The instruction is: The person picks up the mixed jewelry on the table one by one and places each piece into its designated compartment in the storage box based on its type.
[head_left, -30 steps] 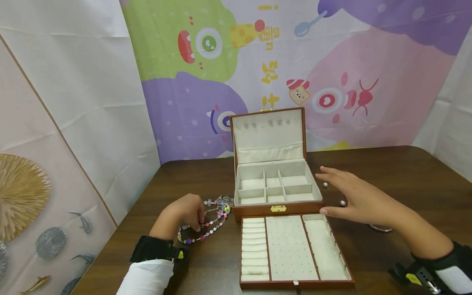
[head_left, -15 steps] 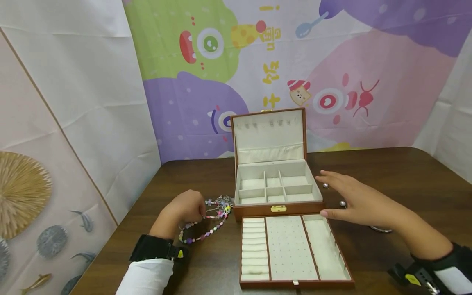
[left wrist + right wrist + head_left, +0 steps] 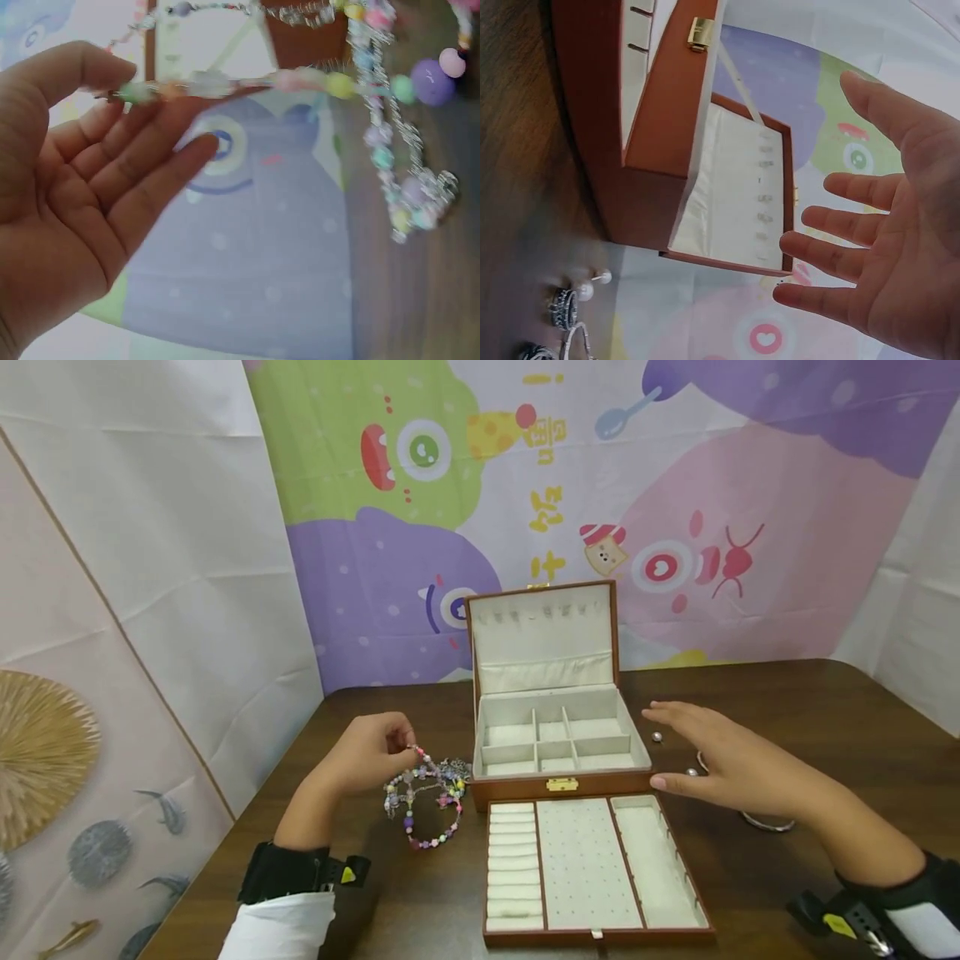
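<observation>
My left hand [image 3: 367, 750] pinches one end of a multicoloured beaded necklace [image 3: 409, 822] between thumb and fingertips, left of the jewelry box. The strand hangs from that hand towards the wooden table. In the left wrist view, pastel beads [image 3: 341, 85] stretch away from the pinch, with a large purple bead [image 3: 433, 81] farther along. Silvery chains [image 3: 453, 768] lie tangled beside the necklace, close to the box. My right hand [image 3: 727, 760], its fingers spread, is beside the box's right front corner and holds nothing; the right wrist view shows its bare palm [image 3: 900, 262].
The brown jewelry box [image 3: 517, 790] stands with its lid [image 3: 543, 635] raised and several compartments bare. Before it lies a lift-out tray [image 3: 600, 935] with ring rolls. Pearl earrings [image 3: 585, 291], dark patterned rings [image 3: 564, 307] and a silver bangle [image 3: 768, 825] lie right of the box.
My left hand has risen and turned, drawing one end of the beaded necklace up off the pile; the loop has shifted right. My right hand stays almost still.
</observation>
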Motion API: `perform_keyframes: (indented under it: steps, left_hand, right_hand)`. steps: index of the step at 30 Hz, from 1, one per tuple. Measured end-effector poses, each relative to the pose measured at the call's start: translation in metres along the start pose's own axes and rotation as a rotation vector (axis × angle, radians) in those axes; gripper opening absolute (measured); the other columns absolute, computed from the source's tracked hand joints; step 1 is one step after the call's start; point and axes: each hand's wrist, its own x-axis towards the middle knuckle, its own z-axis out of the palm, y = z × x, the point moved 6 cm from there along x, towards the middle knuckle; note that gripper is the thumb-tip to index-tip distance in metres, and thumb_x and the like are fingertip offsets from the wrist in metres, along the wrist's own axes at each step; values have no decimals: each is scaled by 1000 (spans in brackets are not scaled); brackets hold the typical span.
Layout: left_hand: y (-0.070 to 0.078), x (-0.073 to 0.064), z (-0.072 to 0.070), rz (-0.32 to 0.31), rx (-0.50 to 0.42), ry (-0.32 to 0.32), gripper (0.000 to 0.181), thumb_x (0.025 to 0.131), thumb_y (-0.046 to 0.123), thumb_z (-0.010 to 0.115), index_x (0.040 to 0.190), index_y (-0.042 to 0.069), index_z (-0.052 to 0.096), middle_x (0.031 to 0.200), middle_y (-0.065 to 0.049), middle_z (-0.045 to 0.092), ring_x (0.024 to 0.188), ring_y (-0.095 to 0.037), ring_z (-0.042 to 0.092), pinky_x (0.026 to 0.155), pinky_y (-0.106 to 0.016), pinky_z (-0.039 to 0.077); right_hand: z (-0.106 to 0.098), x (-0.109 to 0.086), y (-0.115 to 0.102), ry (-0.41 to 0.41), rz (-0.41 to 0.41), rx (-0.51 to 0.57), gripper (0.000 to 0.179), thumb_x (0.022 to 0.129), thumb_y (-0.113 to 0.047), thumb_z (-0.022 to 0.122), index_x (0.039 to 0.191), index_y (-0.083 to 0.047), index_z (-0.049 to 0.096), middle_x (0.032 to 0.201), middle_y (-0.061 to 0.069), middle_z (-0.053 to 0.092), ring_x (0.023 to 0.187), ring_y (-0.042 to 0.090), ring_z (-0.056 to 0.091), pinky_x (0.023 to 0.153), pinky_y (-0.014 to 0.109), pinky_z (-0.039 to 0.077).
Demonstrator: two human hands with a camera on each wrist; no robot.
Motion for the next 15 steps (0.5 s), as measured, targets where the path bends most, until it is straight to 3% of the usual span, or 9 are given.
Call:
perform_keyframes:
  steps: [6, 10, 15]
  left_hand:
    - [27, 0, -10, 49, -163, 65, 5, 91, 9, 68, 91, 9, 63, 75, -4, 66, 62, -20, 64, 53, -29, 49]
    - [45, 4, -20, 80, -140, 132, 5, 91, 9, 69, 92, 7, 65, 74, -2, 66, 62, -16, 65, 55, -29, 51]
    - [67, 16, -38, 111, -47, 241, 6, 88, 10, 72, 89, 5, 67, 72, 0, 65, 60, -14, 61, 54, -29, 49]
  right_hand:
    - [-7, 5, -6, 20, -22, 28, 73, 89, -43, 70, 144, -5, 42, 145, 14, 44, 134, 33, 38, 102, 58, 35]
    - [-10, 15, -15, 49, -65, 18, 66, 89, -35, 72, 140, -3, 47, 143, 15, 45, 132, 34, 39, 101, 58, 36]
    - [-7, 36, -30, 75, -103, -31, 57, 87, -27, 75, 133, -1, 54, 146, 19, 41, 132, 39, 37, 101, 59, 35]
